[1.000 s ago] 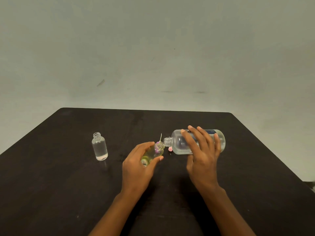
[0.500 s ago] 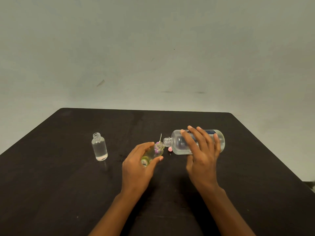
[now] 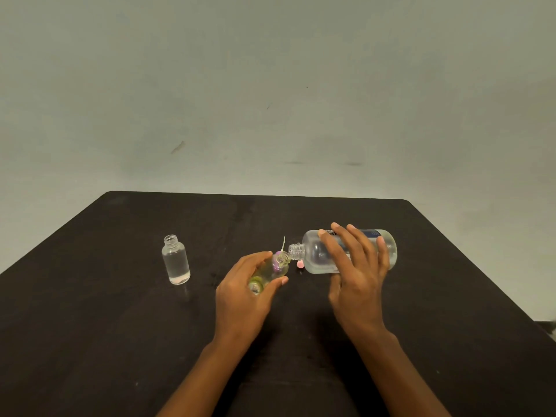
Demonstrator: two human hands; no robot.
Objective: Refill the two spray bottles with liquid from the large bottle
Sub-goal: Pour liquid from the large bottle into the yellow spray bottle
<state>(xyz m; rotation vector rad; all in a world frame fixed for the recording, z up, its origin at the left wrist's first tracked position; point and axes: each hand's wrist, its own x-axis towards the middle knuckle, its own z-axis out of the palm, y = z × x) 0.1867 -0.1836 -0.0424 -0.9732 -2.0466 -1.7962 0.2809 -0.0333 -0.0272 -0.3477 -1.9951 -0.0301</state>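
First spray bottle (image 3: 176, 261), left of the large bottle (image 3: 313, 254), looks filled; right grip (image 3: 358, 275) holds the latter tipped into the second spray bottle (image 3: 272, 270), clasped by left grip (image 3: 240, 299).

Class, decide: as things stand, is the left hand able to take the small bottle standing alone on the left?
Probably not yet: the left hand grips the tilted spray bottle. Nothing lies between it and the standing bottle, though.

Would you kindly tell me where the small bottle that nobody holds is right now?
In the head view, the free bottle stands upright on the table, left of the left hand and clear of it.
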